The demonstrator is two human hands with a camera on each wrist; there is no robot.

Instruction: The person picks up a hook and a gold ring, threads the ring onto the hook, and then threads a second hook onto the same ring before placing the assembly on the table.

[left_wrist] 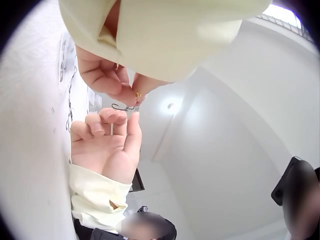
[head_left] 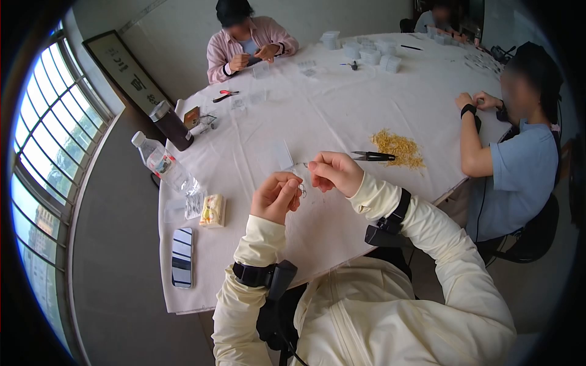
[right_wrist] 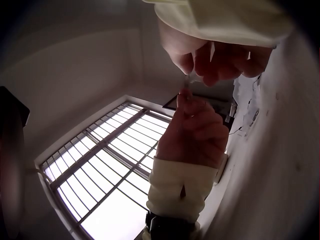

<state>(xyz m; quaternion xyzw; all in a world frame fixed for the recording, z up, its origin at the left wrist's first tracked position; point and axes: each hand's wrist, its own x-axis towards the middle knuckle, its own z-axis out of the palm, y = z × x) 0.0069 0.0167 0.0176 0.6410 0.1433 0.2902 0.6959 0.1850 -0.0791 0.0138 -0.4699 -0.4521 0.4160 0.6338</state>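
Dark metal hook [left_wrist: 127, 108] at the left hand's [head_left: 276, 196] pinching fingertips, presumably for fine control. Right hand [head_left: 334, 172] pinches opposite; its slim item [right_wrist: 187, 81] unidentifiable. Black snips [head_left: 381, 157] right of it, beside yellow scraps [head_left: 398, 146], likely for reach.

Head view: daylight from barred window [head_left: 55, 134] at left, even, soft shadows on table [head_left: 244, 244], fisheye bending, black corners. Left wrist view was bright, ceiling light [left_wrist: 171, 106] glaring. Right wrist view was dim, window blown out, hands dark, soft.
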